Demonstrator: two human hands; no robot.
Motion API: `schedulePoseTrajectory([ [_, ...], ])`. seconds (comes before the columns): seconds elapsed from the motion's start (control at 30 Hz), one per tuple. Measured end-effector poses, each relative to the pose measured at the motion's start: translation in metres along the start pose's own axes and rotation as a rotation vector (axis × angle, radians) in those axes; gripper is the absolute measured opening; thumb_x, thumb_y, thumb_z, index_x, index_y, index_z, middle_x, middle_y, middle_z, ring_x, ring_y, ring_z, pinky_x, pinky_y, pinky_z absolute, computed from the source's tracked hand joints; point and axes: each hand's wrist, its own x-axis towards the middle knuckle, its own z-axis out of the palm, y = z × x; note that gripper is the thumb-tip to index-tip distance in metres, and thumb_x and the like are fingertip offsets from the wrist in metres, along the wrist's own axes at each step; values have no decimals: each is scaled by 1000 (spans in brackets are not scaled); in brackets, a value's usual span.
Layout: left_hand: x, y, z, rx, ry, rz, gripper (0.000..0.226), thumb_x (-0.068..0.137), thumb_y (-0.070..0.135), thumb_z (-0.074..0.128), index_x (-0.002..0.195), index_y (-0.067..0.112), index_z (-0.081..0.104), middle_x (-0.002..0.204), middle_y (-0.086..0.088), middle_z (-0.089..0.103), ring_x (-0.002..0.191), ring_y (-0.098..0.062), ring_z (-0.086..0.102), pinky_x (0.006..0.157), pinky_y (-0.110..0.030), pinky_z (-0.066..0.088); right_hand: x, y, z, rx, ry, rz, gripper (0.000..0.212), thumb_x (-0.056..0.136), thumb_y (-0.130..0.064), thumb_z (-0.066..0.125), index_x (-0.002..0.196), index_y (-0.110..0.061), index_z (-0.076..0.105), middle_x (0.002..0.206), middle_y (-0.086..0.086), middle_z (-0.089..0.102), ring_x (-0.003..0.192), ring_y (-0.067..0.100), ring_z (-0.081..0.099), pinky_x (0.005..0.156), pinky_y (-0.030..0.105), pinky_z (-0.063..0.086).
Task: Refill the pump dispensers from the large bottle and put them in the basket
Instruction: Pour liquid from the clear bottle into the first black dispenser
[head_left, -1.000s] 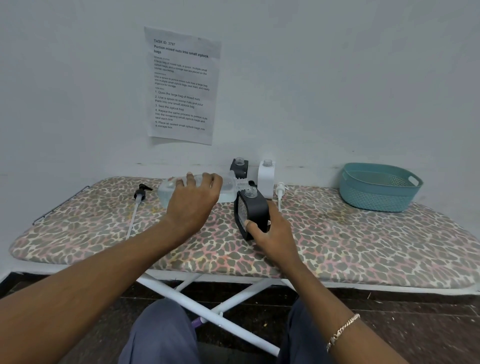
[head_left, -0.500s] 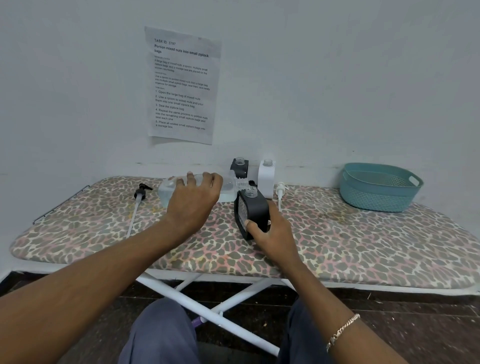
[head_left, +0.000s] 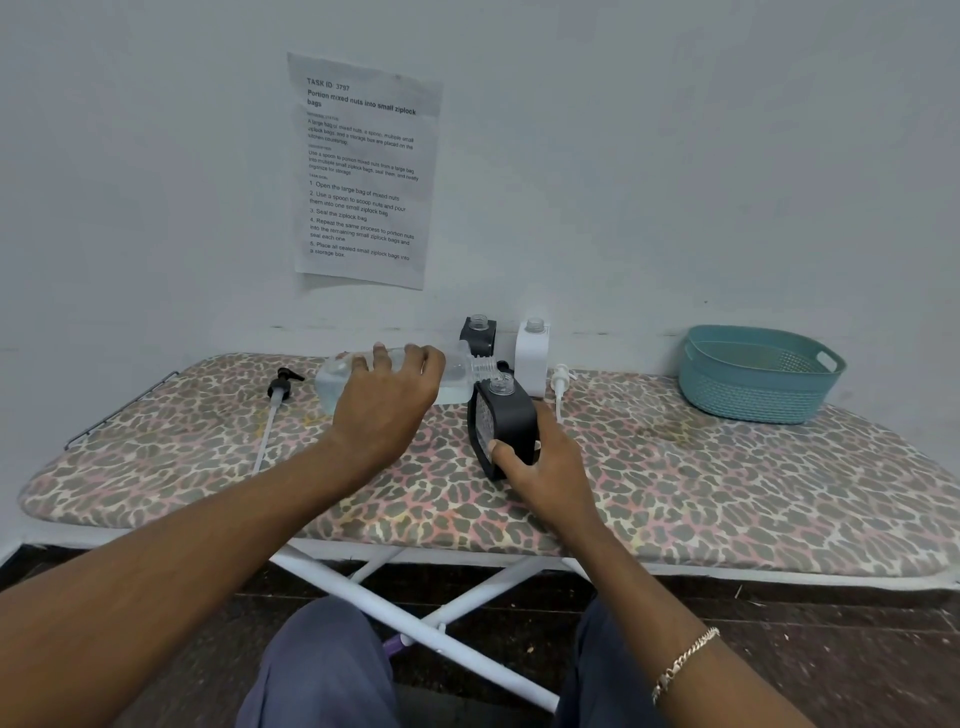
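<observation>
- The large clear plastic bottle (head_left: 460, 371) is gripped from above by the left hand (head_left: 387, 405) and held on its side, neck just above the open mouth of the black square dispenser (head_left: 506, 415).
- This dispenser is gripped, tilted, by the right hand (head_left: 545, 467) on the leopard-print ironing board (head_left: 675, 493).
- The teal perforated plastic basket (head_left: 753, 395) is set well apart, at the right.

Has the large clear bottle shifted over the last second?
No. The large clear bottle lies just as before relative to the white dispenser behind its neck.

Clear large bottle (head_left: 454, 384) tipped sideways, mouth over black dispenser (head_left: 511, 421) (uncapped)
</observation>
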Motion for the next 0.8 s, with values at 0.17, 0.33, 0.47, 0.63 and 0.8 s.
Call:
schedulePoseTrajectory([
  [0.17, 0, -1, 1, -3, 7, 3, 69, 76, 8, 90, 131, 1, 47, 125, -23, 66, 112, -56, 66, 84, -64, 59, 0, 0, 0, -2, 0, 1, 44, 92, -37, 69, 128, -48, 47, 111, -26, 65, 101, -5, 63, 83, 27, 56],
  [0.33, 1, -1, 1, -1, 6, 3, 68, 77, 6, 89, 131, 0, 47, 125, -23, 66, 112, -56, 66, 84, -64, 59, 1, 1, 1, -1, -2, 6, 44, 91, -37, 69, 129, -47, 48, 111, -30, 62, 101, -8, 62, 82, 23, 54],
  [0.47, 1, -1, 0, 4, -2, 10, 68, 78, 6, 88, 132, 0, 47, 126, -24, 65, 113, -57, 65, 85, -64, 59, 1, 1, 1, -1, -3, 8, 45, 91, -37, 69, 130, -45, 49, 111, -29, 63, 101, -8, 62, 83, 26, 56],
  [0.63, 0, 0, -1, 12, -16, 10, 70, 76, 7, 90, 133, 0, 48, 126, -24, 65, 113, -57, 65, 86, -64, 59, 0, 0, 0, 2, -5, 3, 45, 92, -34, 70, 129, -46, 48, 111, -31, 62, 102, -10, 61, 83, 23, 55],
  [0.8, 1, -1, -2, 18, -13, 9, 68, 78, 7, 88, 133, 0, 48, 127, -24, 65, 114, -57, 65, 86, -64, 59, 0, 0, 0, 5, -5, 6, 46, 92, -34, 70, 131, -45, 48, 111, -30, 62, 102, -10, 61, 83, 23, 55],
])
